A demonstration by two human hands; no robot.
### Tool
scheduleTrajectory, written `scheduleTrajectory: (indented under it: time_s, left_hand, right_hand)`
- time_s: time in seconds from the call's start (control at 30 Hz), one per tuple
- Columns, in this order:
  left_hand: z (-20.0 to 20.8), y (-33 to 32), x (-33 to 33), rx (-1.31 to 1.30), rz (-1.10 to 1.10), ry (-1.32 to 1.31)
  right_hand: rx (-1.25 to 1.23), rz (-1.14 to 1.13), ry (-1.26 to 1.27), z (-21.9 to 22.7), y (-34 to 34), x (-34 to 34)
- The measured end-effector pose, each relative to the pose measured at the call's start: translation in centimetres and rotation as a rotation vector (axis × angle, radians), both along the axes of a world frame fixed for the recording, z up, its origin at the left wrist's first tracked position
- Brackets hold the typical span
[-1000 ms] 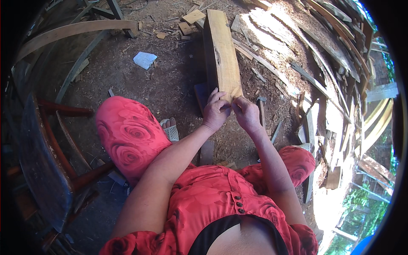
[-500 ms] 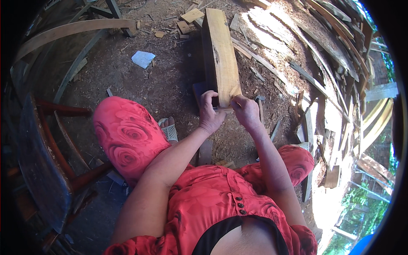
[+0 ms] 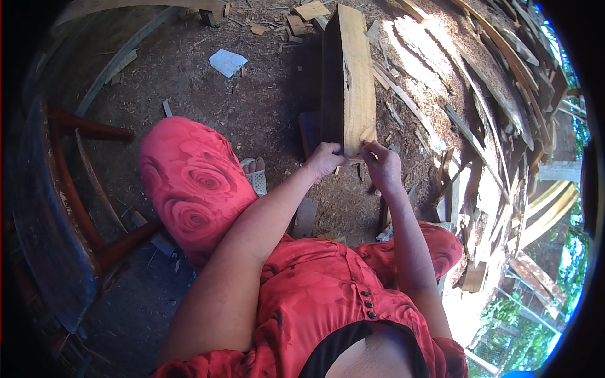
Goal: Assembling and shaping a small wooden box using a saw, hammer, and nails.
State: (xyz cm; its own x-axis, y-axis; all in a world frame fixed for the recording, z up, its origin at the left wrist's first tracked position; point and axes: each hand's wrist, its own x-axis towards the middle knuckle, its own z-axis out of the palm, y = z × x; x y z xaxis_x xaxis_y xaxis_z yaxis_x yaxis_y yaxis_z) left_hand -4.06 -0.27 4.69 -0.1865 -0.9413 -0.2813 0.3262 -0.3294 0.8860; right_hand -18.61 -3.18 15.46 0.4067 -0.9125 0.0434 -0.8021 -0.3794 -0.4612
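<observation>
A long, thick wooden beam (image 3: 357, 82) runs away from me, with a pale lit top and a dark left side. Its near end lies between my hands. At the near left corner is my left hand (image 3: 326, 160), its fingers curled closed against the end. My right hand (image 3: 383, 166) pinches at the near right corner, thumb and forefinger together. A narrow pale edge shows between the two hands, just below the beam's end. Whatever the fingertips hold is too small or hidden to make out.
To the left stands a worn wooden chair (image 3: 75, 208). A white flat piece (image 3: 227, 63) and wood scraps (image 3: 311, 10) lie on the dirt floor. Long slabs and offcuts (image 3: 485, 82) are heaped on the right. A dark block (image 3: 309, 129) sits beside the beam's left side.
The beam and both hands now appear farther right in the picture, as the view has shifted. My left hand's raised forefinger has come down at the beam's corner.
</observation>
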Motion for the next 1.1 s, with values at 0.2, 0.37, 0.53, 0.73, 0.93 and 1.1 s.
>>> scheduleTrajectory:
  time_s: [0.2,0.37,0.53,0.73,0.93,1.1]
  left_hand:
    - [1.7,0.8,-0.7,-0.052,0.366,-0.323]
    - [2.2,0.6,-1.3,-0.579,0.518,-0.869]
    - [2.3,0.5,-2.0,-0.659,0.502,-0.926]
    - [2.5,0.0,-2.0,-0.751,0.454,-0.945]
    - [2.0,-0.1,-1.9,-0.788,0.441,-0.858]
    - [2.7,0.2,-1.6,-0.769,0.421,-0.865]
  right_hand:
    - [-0.017,0.005,0.026,0.1,-0.1,0.1]
    - [-0.035,-0.008,0.031,-0.3,-0.1,-0.2]
    - [-0.045,-0.014,-0.013,0.0,0.2,0.0]
    - [-0.016,-0.030,-0.007,-0.2,0.0,-0.3]
    - [-0.017,-0.035,0.027,-0.4,-0.1,-0.7]
    - [0.384,-0.259,-0.466,1.2,-1.9,-4.2]
